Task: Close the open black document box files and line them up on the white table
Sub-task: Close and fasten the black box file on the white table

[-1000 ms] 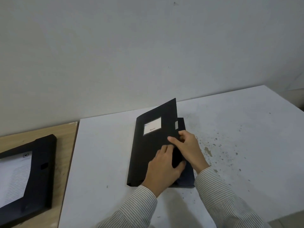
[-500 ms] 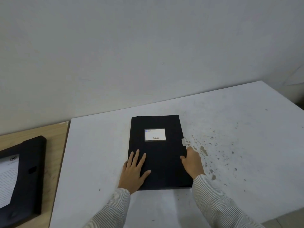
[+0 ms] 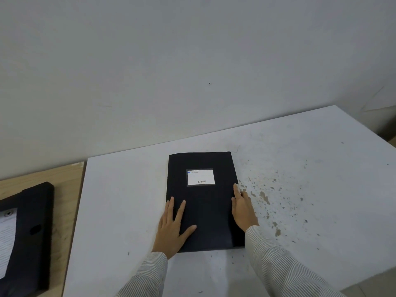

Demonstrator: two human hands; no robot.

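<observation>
A black document box file (image 3: 205, 211) lies flat and closed on the white table (image 3: 120, 200), its white label facing up. My left hand (image 3: 173, 228) rests flat on the cover's near left part, fingers spread. My right hand (image 3: 243, 207) presses against the file's right edge, fingers straight along it. A second black box file (image 3: 32, 236) lies open on the wooden surface at the far left, with a printed sheet inside; the frame edge cuts it off.
The white table carries brown stains (image 3: 270, 202) to the right of the file. Its right corner and near edge fall away at the lower right. A wooden surface (image 3: 68, 189) adjoins the table's left side. A plain wall stands behind.
The cover, lifted a second ago, now lies flat and closed. My left hand spread on the cover, and my right hand slid to the file's right edge.
</observation>
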